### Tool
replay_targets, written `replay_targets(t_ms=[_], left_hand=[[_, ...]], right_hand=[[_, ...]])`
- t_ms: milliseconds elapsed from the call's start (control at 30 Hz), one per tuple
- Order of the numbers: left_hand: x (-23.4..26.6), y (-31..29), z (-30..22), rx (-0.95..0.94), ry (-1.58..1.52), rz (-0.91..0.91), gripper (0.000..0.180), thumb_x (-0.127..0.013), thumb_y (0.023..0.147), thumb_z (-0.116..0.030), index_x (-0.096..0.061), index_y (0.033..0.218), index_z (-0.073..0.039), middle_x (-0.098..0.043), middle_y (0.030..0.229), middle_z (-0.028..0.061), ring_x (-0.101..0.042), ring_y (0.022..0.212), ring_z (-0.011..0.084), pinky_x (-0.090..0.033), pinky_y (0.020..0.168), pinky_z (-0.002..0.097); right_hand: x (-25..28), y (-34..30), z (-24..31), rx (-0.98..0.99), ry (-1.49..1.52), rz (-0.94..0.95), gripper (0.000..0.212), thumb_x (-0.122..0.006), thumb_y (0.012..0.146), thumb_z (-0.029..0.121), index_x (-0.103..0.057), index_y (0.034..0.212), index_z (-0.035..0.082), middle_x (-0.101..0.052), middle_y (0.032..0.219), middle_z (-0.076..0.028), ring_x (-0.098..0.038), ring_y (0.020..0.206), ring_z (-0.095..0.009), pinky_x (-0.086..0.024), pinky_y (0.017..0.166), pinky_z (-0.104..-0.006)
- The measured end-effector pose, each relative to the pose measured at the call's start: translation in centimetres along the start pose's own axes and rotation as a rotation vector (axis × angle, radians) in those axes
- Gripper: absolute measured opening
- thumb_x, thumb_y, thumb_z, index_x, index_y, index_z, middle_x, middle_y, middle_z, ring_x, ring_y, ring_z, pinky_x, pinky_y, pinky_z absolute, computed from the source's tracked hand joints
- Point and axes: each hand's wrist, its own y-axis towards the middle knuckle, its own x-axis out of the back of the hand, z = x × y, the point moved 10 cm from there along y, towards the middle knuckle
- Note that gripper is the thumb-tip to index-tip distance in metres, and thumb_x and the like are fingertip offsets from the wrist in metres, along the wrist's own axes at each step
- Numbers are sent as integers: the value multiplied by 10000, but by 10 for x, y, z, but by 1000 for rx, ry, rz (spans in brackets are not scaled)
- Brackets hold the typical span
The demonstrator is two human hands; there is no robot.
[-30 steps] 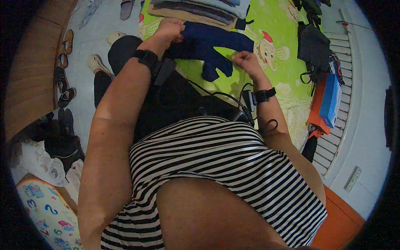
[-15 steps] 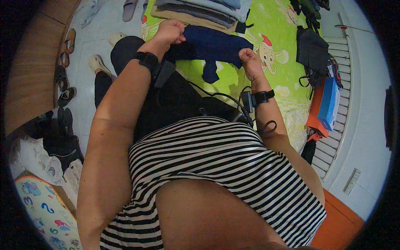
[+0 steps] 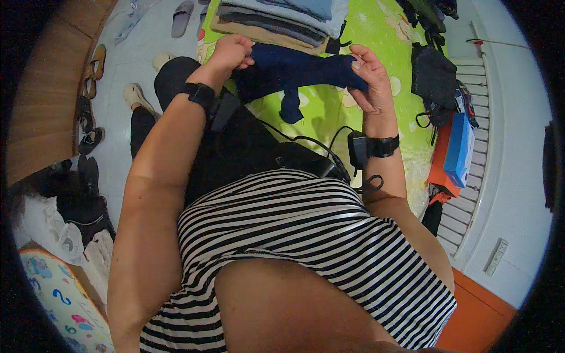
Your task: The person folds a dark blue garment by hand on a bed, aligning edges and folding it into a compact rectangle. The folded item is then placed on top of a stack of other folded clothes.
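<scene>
A dark navy garment [image 3: 294, 66] is stretched between my two hands over a green mat. My left hand [image 3: 234, 52] pinches its left end, fingers curled over the cloth. The other end is gripped by my right hand [image 3: 372, 76], whose fingertips are on the upper edge while the thumb sits lower, near the cloth's right side. A narrow part of the garment hangs down in the middle, over the mat. Just beyond it lies a stack of folded clothes [image 3: 276, 26] in grey, tan and blue. Which part of the garment each hand holds is unclear.
The green cartoon-print mat [image 3: 329, 123] lies under the garment. Black bags [image 3: 434, 73] and a blue box [image 3: 461, 150] stand along the right, by a white radiator [image 3: 471, 200]. Shoes [image 3: 92, 140] line the left side. A black cable [image 3: 306, 139] runs between my wrist straps.
My right hand has moved up and slightly right, its fingers now more extended, lifting the garment's right end. My left hand has shifted slightly down and left, still holding the cloth.
</scene>
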Motion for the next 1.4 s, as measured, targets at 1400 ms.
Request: replay_targets(t_ms=[1400], left_hand=[[-67, -74, -103, -219, -622, 660, 56, -503, 880, -56, -540, 858, -20, -570, 798, 39, -572, 736, 125, -488, 694, 250]], right_hand=[[-5, 7, 15, 163, -842, -248, 173, -672, 764, 88, -626, 917, 22, -606, 767, 4, -538, 715, -71, -438, 681, -210]])
